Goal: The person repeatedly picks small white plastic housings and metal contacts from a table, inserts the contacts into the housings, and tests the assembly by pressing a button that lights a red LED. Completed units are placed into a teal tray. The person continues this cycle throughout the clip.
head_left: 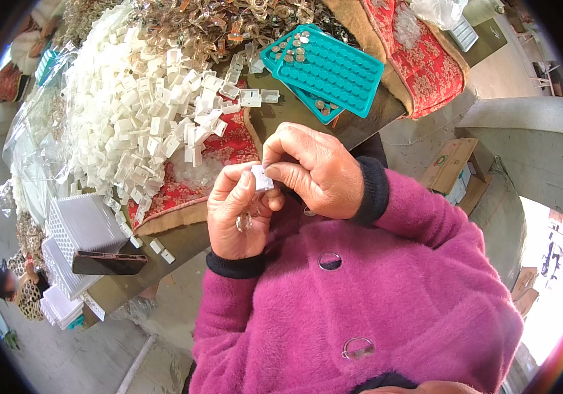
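Observation:
A small white plastic case [261, 178] is pinched between my two hands, just in front of my chest. My left hand [234, 213] grips it from the left with thumb and fingers. From the right, my right hand [317, 172] closes thumb and forefinger on its upper edge. Shiny round pieces [244, 222] sit in my left palm, partly covered by the fingers. Beyond my hands spreads a large heap of similar white cases [143, 118]. Two stacked teal trays [340, 69] with rows of round hollows lie past my right hand, several silvery discs [300, 51] on them.
Red floral cloth [426, 79] with a brown border covers parts of the table. Clear plastic pieces [229, 23] are piled at the back. White perforated trays [84, 220] and a dark phone [109, 263] stand left. A cardboard box [455, 164] is at right; another person [25, 285] is far left.

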Tool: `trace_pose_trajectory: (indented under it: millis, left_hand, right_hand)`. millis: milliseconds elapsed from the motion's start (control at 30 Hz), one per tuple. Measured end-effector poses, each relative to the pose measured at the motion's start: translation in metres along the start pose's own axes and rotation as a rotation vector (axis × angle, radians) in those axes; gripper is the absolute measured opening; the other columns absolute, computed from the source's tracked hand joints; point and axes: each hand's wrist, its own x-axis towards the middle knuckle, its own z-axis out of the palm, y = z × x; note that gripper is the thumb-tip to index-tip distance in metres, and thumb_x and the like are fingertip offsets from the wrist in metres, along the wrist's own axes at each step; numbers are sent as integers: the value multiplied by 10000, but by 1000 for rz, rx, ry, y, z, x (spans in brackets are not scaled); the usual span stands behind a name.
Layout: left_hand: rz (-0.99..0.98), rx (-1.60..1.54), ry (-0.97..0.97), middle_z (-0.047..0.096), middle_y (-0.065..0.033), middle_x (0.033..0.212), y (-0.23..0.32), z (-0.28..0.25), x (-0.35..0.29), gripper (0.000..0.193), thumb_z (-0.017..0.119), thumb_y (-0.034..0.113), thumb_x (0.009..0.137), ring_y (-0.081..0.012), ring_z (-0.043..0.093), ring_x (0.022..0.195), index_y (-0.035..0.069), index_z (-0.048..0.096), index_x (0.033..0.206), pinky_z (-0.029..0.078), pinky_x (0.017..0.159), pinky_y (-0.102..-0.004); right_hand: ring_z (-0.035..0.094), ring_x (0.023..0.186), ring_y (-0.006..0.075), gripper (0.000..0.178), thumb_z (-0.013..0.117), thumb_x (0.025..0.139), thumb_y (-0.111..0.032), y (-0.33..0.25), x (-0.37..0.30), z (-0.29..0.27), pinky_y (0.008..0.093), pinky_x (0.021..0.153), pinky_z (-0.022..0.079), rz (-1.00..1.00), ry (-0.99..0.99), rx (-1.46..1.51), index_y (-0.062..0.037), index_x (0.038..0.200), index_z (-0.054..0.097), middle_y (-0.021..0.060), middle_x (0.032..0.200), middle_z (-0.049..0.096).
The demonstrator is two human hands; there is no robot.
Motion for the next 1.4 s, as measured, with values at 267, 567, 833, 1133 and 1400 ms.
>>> trace_pose_trajectory:
  millis: [267, 567, 833, 1133, 1400]
  left_hand:
    - [82, 256, 8, 715, -133, 1052, 22, 15, -10, 278, 629, 33, 1015, -204, 706, 827, -18, 620, 1287, 609, 734, -328]
    - [1017, 691, 487, 653, -144, 1110, 205, 31, 45, 301, 621, 69, 1034, -204, 674, 972, -81, 590, 1293, 585, 920, -341]
    - [749, 1803, 830, 734, -112, 989, 188, -4, -39, 206, 740, 59, 938, -150, 689, 877, 23, 734, 1141, 577, 692, -311]
    - [246, 2267, 809, 684, -146, 1018, 98, -69, -96, 302, 787, 140, 842, -370, 681, 891, 54, 678, 1110, 546, 755, -444]
    - [704, 1099, 550, 661, -82, 978, 100, -39, -82, 232, 662, -40, 929, -182, 673, 879, -12, 618, 1156, 569, 789, -324]
  right_hand:
    - [623, 763, 157, 28, 666, 963, -2, 1, 0, 3, 292, 715, 512, 385, -83, 559, 4, 974, 640, 83, 893, 636]
    - [637, 761, 329, 109, 697, 909, 8, 33, 12, 28, 389, 671, 515, -25, 37, 18, -39, 992, 645, 139, 863, 623]
    - [647, 746, 326, 129, 719, 883, -3, 44, 15, 35, 401, 637, 543, -127, 105, -163, -44, 983, 648, 118, 855, 634]
    - [628, 669, 295, 201, 782, 842, -85, 38, 12, 39, 405, 556, 514, -93, 51, -376, -83, 883, 584, 81, 807, 586]
    - [680, 821, 330, 309, 749, 865, -38, 25, 12, 29, 400, 675, 577, -86, 172, -396, -54, 1158, 652, 133, 1013, 651]
